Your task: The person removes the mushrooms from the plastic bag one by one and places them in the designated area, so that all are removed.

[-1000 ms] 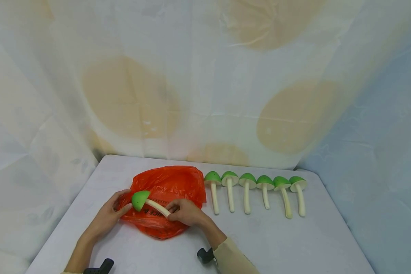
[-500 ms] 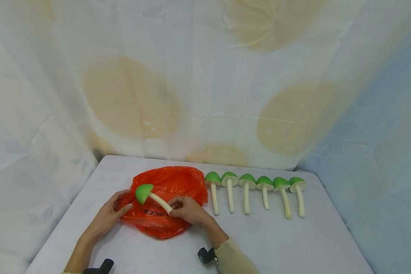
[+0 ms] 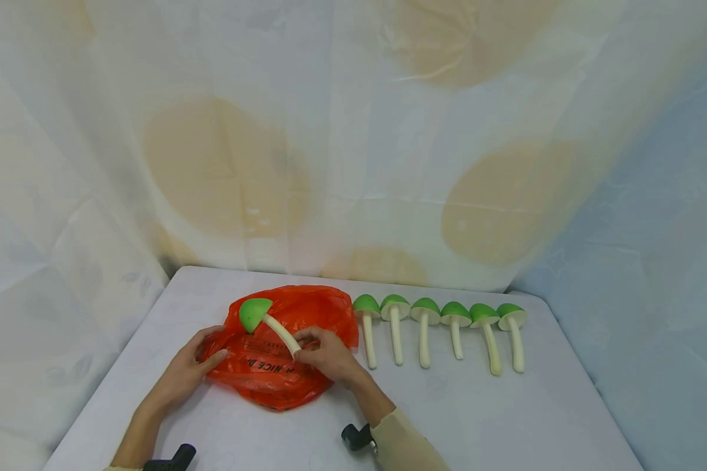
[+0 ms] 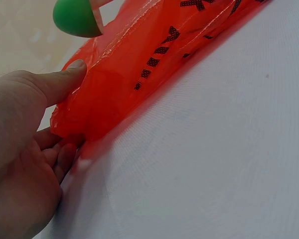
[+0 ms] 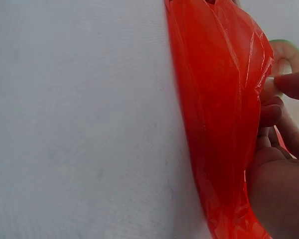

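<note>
A red plastic bag point(image 3: 271, 392) with black lettering lies on the table's left half. My right hand point(image 3: 328, 356) pinches the stem end of a toy mushroom point(image 3: 254, 315) with a green cap and pale stem. The mushroom is held over the bag, cap pointing up and left. At the bag's left edge, my left hand point(image 3: 187, 369) holds the plastic. In the left wrist view its thumb point(image 4: 65, 82) lies over the bag and the fingers are under it. The right wrist view shows the pinched stem point(image 5: 272, 88) beside the bag, partly hidden.
Several similar green-capped mushrooms point(image 3: 425, 333) lie in a row right of the bag, stems toward me. The white table point(image 3: 477, 425) is bordered by a patterned curtain point(image 3: 359, 163) behind and at the sides.
The right hand has lifted the mushroom away from the left thumb, moving it up and slightly right, with the cap tilting upward. The left hand and the row stay put.
</note>
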A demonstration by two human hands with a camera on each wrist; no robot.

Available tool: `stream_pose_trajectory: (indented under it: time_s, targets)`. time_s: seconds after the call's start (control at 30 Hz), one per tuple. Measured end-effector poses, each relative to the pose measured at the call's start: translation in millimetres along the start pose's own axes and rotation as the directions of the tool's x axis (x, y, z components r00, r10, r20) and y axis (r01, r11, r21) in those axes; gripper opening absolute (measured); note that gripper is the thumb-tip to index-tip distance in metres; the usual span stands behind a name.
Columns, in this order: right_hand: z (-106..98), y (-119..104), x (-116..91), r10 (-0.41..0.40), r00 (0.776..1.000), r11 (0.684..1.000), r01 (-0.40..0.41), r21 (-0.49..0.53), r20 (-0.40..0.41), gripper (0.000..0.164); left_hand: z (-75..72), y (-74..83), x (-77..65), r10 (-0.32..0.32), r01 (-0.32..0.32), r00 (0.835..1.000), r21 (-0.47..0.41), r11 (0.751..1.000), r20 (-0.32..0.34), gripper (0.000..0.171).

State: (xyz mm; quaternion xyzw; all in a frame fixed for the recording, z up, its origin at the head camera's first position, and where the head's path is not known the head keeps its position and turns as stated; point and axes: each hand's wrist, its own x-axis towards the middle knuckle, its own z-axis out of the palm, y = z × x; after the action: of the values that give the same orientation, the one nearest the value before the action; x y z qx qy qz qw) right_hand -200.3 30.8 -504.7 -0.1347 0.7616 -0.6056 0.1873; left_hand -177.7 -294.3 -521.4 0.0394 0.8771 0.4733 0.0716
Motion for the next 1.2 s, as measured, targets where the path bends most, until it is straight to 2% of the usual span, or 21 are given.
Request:
stream_pose_trajectory:
  time_s: [0.17,0.37,0.8,1.2]
  targets:
    - [-2,-1,-1,-0.015,0.999,1.000,0.015,-0.002,-0.034,0.028,-0.3,0.3,0.2,-0.010,0.010,1.000,-0.004,1.000,0.001,0.069]
    - [-7,-3,-3,0.012,0.998,1.000,-0.012,0.010,-0.067,0.030,-0.3,-0.6,1.6,-0.016,0.016,1.000,-0.003,1.000,0.006,0.070]
    - [-16,-13,-11,-0.039,0.995,0.999,0.039,-0.002,-0.091,0.032,-0.8,-2.2,1.7,-0.009,0.010,1.000,-0.011,1.000,0.006,0.069]
    - [-28,-12,-20,-0.034,0.990,0.999,0.033,-0.015,-0.134,0.029,-1.4,0.5,2.1,-0.047,0.047,0.999,-0.006,0.999,0.015,0.073]
